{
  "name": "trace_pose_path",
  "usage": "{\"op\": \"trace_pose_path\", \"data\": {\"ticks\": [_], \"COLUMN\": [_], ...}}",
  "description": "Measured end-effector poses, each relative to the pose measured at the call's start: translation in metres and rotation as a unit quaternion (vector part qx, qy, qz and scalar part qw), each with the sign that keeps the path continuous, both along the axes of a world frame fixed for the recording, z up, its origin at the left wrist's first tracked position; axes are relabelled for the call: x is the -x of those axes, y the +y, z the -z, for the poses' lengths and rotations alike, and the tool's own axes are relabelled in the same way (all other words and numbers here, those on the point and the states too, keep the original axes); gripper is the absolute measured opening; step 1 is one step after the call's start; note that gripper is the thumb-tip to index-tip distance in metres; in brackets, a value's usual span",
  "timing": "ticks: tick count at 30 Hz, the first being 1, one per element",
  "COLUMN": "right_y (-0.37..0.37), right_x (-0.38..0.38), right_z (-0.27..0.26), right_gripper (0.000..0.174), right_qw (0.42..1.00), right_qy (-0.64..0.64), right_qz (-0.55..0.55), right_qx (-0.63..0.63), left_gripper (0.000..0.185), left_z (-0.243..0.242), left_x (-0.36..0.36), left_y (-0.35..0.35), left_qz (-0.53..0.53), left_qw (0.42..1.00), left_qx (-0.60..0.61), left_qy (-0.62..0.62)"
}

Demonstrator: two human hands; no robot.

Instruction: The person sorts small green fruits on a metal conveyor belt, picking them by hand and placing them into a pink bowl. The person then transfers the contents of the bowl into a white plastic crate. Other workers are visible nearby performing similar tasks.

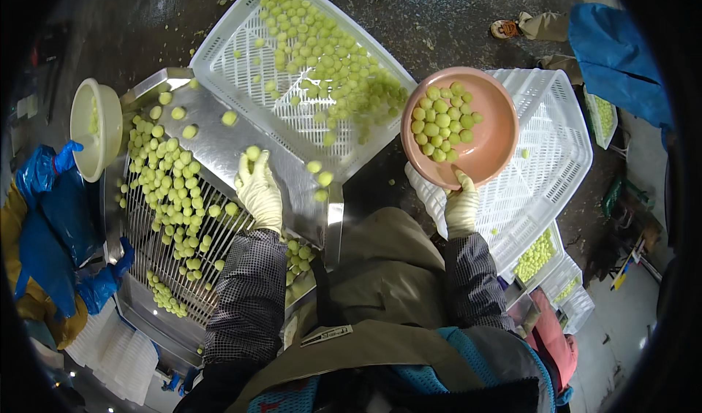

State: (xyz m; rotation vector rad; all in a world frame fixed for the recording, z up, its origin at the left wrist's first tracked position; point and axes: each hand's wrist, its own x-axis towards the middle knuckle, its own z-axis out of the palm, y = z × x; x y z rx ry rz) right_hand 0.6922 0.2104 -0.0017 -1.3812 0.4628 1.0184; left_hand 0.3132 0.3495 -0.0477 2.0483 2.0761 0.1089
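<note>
My left hand (259, 193), in a pale glove, is over the metal sorting table, with a round green fruit (253, 153) between its fingertips. In my right hand (462, 207), gloved the same way, is the near rim of a pinkish-orange plastic bowl (496, 133), thumb inside; green fruit (443, 119) lies gathered on the bowl's left side. Many more fruits (170, 183) lie on the metal bar grate (151, 237) left of my left hand, and a few rest on the smooth steel ledge (274, 130). Beyond the ledge, a white slotted plastic crate (241, 56) holds many green fruits.
Nearly bare white crates (554, 133) stand at right, with filled crates (535, 257) below. At left, a person in blue gloves (68, 155) is beside a cream bowl (112, 122). Another person in a blue apron (614, 56) stands upper right. The dark floor (439, 24) looks wet.
</note>
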Motion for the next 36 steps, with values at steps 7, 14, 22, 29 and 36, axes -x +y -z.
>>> {"op": "trace_pose_path", "data": {"ticks": [7, 14, 22, 29, 36], "right_y": [0.018, 0.007, 0.031, 0.029, 0.032], "right_x": [-0.011, -0.034, -0.031, -0.030, -0.044], "right_z": [-0.013, 0.031, 0.033, 0.041, 0.035], "right_gripper": [0.040, 0.041, 0.042, 0.046, 0.036], "right_qw": [0.999, 0.984, 0.987, 0.987, 0.982], "right_qy": [-0.035, -0.117, -0.092, -0.098, -0.141], "right_qz": [-0.039, -0.124, -0.116, -0.108, -0.115], "right_qx": [-0.009, 0.043, 0.065, 0.066, 0.053], "left_gripper": [0.027, 0.037, 0.037, 0.042, 0.038], "left_z": [0.046, 0.106, 0.193, 0.212, 0.205], "left_x": [-0.050, -0.186, -0.217, -0.182, -0.155], "left_y": [0.106, 0.294, 0.321, 0.321, 0.258], "left_qz": [0.141, 0.170, 0.102, 0.099, 0.068], "left_qw": [0.961, 0.974, 0.987, 0.971, 0.977], "left_qx": [0.171, 0.108, 0.127, 0.210, 0.194], "left_qy": [-0.168, -0.100, -0.018, -0.064, -0.050]}}
